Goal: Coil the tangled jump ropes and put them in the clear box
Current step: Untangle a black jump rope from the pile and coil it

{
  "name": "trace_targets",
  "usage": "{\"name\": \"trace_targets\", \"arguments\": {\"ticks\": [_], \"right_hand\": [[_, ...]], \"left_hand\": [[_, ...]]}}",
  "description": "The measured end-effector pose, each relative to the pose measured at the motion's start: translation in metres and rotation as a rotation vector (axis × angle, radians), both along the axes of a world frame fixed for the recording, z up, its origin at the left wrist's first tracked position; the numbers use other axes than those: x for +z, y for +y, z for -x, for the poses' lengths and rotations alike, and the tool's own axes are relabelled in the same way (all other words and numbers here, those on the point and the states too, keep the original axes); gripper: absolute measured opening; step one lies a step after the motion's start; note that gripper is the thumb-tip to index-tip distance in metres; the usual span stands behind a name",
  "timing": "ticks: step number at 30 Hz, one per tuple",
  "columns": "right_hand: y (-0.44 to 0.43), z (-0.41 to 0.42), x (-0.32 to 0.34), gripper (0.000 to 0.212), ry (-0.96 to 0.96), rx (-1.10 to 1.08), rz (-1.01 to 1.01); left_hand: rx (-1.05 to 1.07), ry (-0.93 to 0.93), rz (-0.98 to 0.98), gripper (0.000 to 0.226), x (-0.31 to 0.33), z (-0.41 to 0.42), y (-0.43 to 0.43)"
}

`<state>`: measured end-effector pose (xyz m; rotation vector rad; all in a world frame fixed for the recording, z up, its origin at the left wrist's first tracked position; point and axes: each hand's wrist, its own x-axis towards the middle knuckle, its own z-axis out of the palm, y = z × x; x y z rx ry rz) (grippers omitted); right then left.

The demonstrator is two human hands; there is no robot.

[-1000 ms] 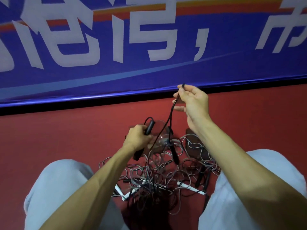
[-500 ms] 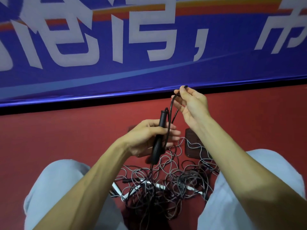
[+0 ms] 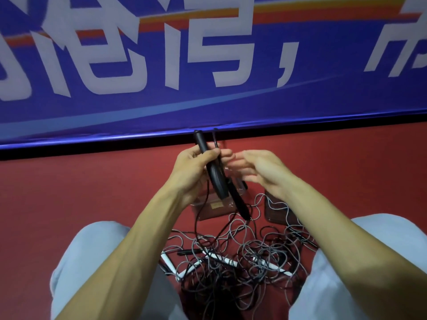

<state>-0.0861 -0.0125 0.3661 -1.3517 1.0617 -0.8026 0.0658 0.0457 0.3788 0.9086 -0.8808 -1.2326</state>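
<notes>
My left hand [image 3: 193, 168] grips a black jump rope handle [image 3: 209, 162] upright, with a loop of its black cord beside it. A second black handle [image 3: 238, 200] hangs just below. My right hand [image 3: 258, 170] is close to the right of the handle, fingers straight and blurred; it holds nothing that I can make out. A tangled heap of grey and black ropes [image 3: 235, 259] with white handles lies on the red floor between my knees. The clear box [image 3: 212, 206] sits on the floor behind my hands, mostly hidden.
A blue banner wall [image 3: 208, 77] stands right behind the box. A dark flat piece [image 3: 276, 210], perhaps the box's lid, lies right of the box under some cord. My knees in light trousers [image 3: 379, 262] flank the heap.
My left hand has risen with the black handle. My right hand came down and toward the left hand, and its fingers straightened off the cord.
</notes>
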Motion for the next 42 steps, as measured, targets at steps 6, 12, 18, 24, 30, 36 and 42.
{"name": "trace_targets", "arguments": {"ticks": [6,12,18,24,30,36,42], "right_hand": [[0.012,-0.006,-0.007,0.033,0.072,0.409,0.079],[0.013,-0.007,-0.005,0.015,0.132,0.303,0.328],[0.002,0.003,-0.004,0.012,-0.02,0.078,0.333],[0.001,0.007,0.002,0.014,-0.158,-0.108,0.199],[0.006,0.002,0.007,0.007,-0.21,-0.12,0.148],[0.002,0.01,0.006,0.015,0.145,-0.141,0.325],[-0.001,0.009,0.01,0.017,0.207,-0.186,0.688]], "left_hand": [[0.166,-0.02,0.039,0.009,0.001,-0.016,-0.005],[0.142,-0.104,-0.034,0.008,0.001,-0.028,-0.004],[0.034,-0.471,-0.051,0.012,-0.007,-0.025,-0.003],[-0.02,-0.876,0.064,0.017,-0.017,-0.019,-0.005],[-0.141,-1.08,0.082,0.025,-0.019,-0.013,-0.004],[-0.002,-1.384,0.134,0.016,-0.02,-0.012,0.0],[0.166,-1.822,0.286,0.018,-0.012,-0.011,0.008]]}}
